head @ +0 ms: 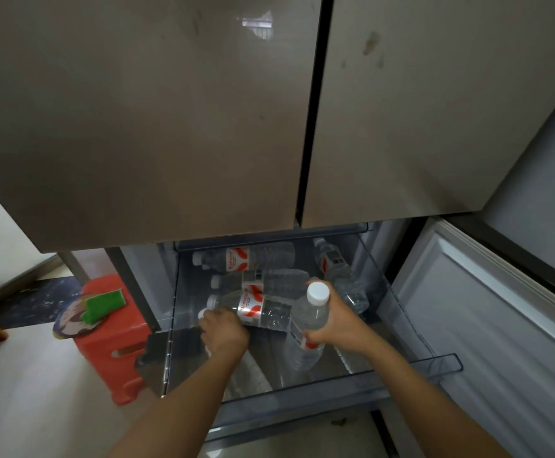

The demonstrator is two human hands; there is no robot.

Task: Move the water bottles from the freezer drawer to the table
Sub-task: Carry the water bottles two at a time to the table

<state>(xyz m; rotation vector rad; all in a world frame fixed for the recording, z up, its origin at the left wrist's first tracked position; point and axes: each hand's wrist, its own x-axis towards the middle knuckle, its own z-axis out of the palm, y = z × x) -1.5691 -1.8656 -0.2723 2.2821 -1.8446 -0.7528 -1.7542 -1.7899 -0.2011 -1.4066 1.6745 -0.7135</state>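
head view, looking down into a pulled-out clear plastic freezer drawer point(448, 360) in the lower middle of the frame, under two closed grey-brown fridge doors point(144, 120).

left hand point(225, 335) reaching in at the drawer's left front, fingers curled round a clear plastic water bottle lying flat point(202, 314), white cap poking out past the knuckles.

right hand point(339, 320) gripping a second clear white-capped water bottle point(306, 328) by its upper body, cap up, tilted slightly, lifted above the drawer floor.

behind the hands, three more red-labelled bottles point(259, 282) lying on their sides, caps to the left; a fourth point(339, 272) slanted along the right wall.

lower left of the frame: red plastic stool point(111, 345) carrying a green sponge point(104, 305).
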